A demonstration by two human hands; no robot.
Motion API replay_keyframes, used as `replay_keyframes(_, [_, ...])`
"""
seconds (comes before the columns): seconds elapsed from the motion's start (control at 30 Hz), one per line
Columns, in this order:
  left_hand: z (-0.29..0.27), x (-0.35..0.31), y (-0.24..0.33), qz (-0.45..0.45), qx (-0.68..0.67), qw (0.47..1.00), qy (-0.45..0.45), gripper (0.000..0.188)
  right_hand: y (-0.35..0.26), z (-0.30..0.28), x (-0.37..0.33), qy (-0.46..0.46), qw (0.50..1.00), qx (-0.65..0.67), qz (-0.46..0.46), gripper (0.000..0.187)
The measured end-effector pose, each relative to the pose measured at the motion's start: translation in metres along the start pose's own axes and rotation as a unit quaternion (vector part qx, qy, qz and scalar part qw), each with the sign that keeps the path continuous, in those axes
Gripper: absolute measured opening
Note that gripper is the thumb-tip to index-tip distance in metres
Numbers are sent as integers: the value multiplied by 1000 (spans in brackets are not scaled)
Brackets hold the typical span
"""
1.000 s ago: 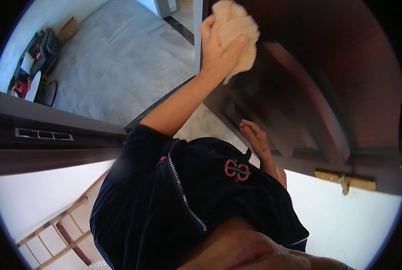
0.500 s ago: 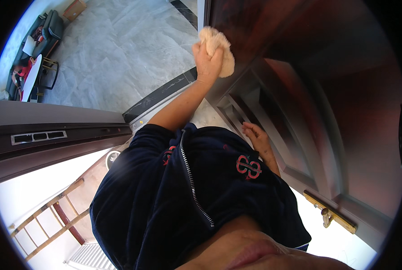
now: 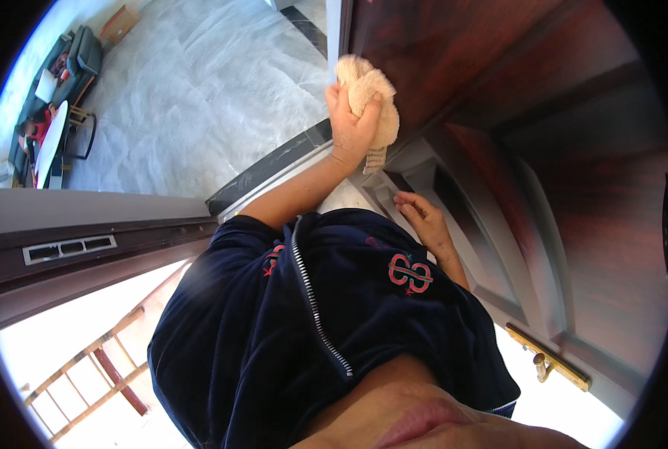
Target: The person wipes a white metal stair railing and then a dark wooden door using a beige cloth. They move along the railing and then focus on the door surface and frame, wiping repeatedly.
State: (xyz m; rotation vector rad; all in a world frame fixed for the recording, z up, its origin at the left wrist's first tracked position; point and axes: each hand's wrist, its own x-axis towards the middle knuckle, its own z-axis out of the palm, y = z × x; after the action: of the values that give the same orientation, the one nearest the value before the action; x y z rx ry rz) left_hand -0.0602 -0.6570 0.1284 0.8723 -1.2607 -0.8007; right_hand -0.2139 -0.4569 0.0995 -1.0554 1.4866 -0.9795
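Probably bunched for grip, the fluffy cream cloth [image 3: 386, 123] is clasped in the left hand [image 3: 353, 129] at the far left of the red-brown wooden door [image 3: 603, 187]; nearer, the right hand [image 3: 429, 226] curls its fingers [image 3: 415, 200] loosely, empty

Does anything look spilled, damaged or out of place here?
Nothing stands out: the left hand grips a cloth at the open door, the right hand looks empty, and no spill or damage shows.
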Motion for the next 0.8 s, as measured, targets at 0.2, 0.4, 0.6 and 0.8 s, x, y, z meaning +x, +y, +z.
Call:
replay_keyframes(0.2, [11, 66, 117, 410, 92, 907, -40, 54, -66, 7, 9, -61, 991, 10, -116, 44])
replay_keyframes(0.4, [17, 27, 99, 532, 57, 842, -70, 34, -85, 10, -2, -69, 971, 61, -221, 56])
replay_keyframes(0.6, [27, 36, 129, 534, 141, 828, -95, 35, -79, -3, -12, -68, 984, 30, -164, 56])
replay_keyframes(0.8, [19, 28, 153, 494, 166, 845, -116, 48, -71, -9, -15, -57, 979, 36, -192, 50])
